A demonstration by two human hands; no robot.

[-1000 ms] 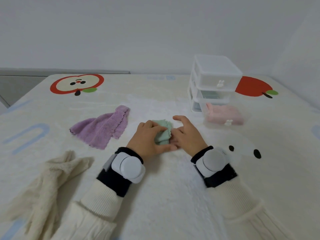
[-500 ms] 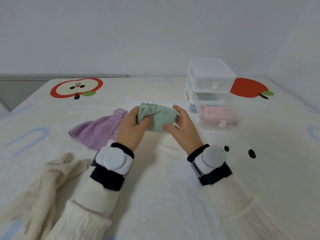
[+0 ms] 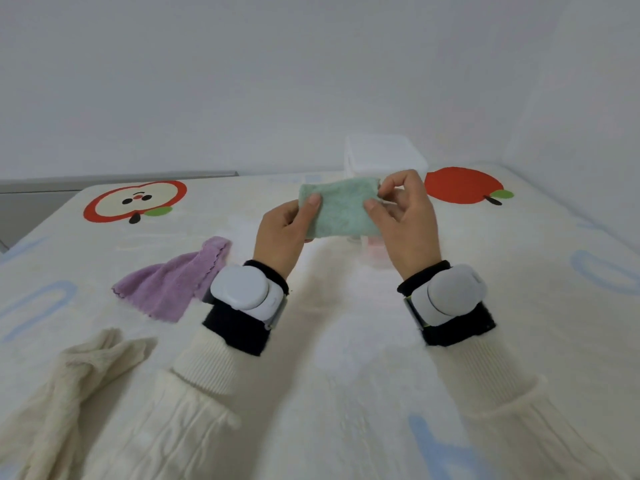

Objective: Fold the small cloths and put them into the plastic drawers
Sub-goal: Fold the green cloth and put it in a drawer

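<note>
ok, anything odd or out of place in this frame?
Nothing damaged or spilled. The green cloth is folded and held up by the left hand and right hand, hiding most of the plastic drawers. The purple cloth and cream cloth lie crumpled and unfolded on the bed; that is just pending work.

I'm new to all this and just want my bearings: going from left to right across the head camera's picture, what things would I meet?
Cream cloth → purple cloth → left hand → green cloth, held up by both hands → right hand → red apple print on the cover. The plastic drawers sit mostly hidden behind the green cloth, so I left them out.
</note>
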